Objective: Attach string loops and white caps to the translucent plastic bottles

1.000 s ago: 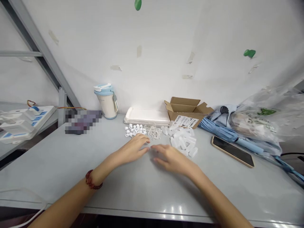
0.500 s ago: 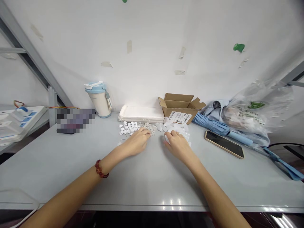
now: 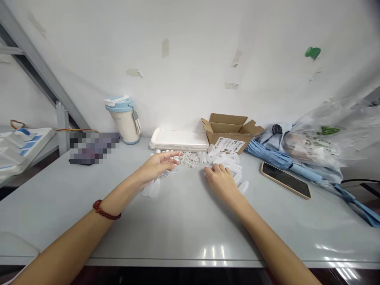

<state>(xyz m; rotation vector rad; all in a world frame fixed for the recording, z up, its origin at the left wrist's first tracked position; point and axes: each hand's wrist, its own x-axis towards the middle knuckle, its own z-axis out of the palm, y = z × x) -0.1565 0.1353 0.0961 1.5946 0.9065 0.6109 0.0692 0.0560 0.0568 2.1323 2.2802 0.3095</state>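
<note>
Two hands were over the table (image 3: pixel 190 233), and the big change was on your left. Your left hand (image 3: pixel 152 168) had opened up: fingers spread, index stretched toward the tangled white string (image 3: pixel 190 159), and nothing I could see gripped in it. Half a second earlier those fingers were bunched together at the string, so I'd read it as that hand having come free. Your right hand (image 3: pixel 221 182) had its fingers curled at the near edge of the heap of translucent plastic sleeves (image 3: pixel 228 158). Couldn't tell if they were pinching one, the tips were hidden.

As for what else differed, your left hand had shifted left and now covered most of the small white caps (image 3: pixel 158 151), while more of the loose clear sleeves (image 3: pixel 154 189) showed just below it. A second back your right fingers were nearly meeting the left ones; now they were at the heap, which lay in front of the cardboard box (image 3: pixel 214 137). The string sat between heap and caps, in front of the stacked white trays (image 3: pixel 181 139).
</note>
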